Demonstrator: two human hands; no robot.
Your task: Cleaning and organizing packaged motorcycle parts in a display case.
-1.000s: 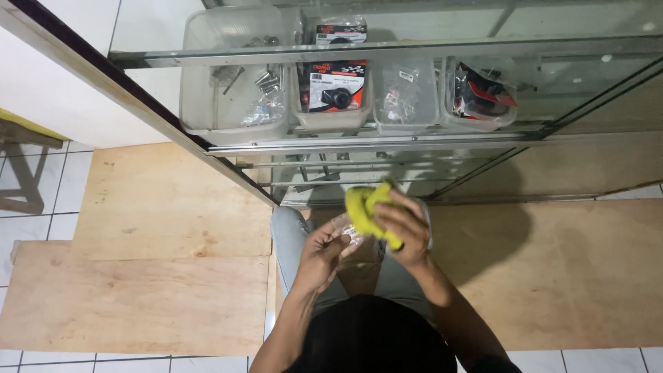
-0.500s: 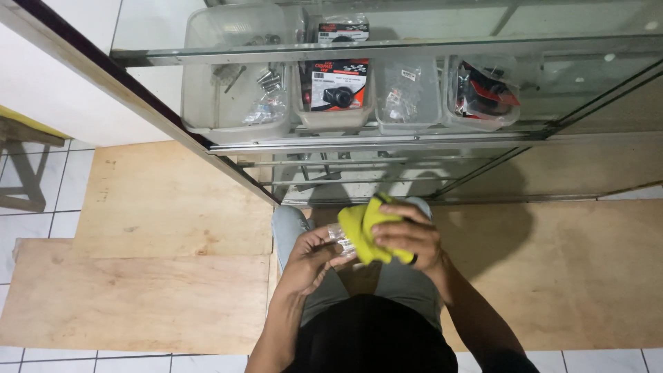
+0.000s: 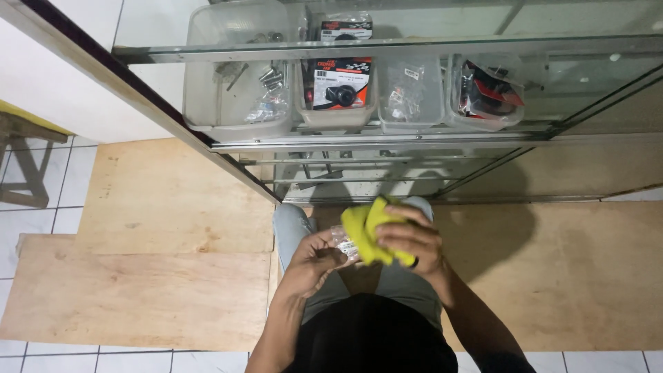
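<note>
My left hand (image 3: pixel 316 260) holds a small clear plastic packet (image 3: pixel 343 241) in front of my body. My right hand (image 3: pixel 412 240) grips a bunched yellow cloth (image 3: pixel 364 230) and presses it against the packet. Both hands meet above my grey-trousered legs (image 3: pixel 293 221), just in front of a glass display case (image 3: pixel 387 141).
On the case's glass shelf stand clear plastic bins: one with metal parts (image 3: pixel 238 83), one with a black and red packaged item (image 3: pixel 338 86), one with small bags (image 3: pixel 411 97), one with red and black parts (image 3: pixel 487 93). Plywood sheets (image 3: pixel 138 276) cover the tiled floor. A wooden stool (image 3: pixel 24 159) stands at the left.
My right hand with the yellow cloth has shifted slightly over the packet, from upright to lower and across it. My left hand has stayed around the packet.
</note>
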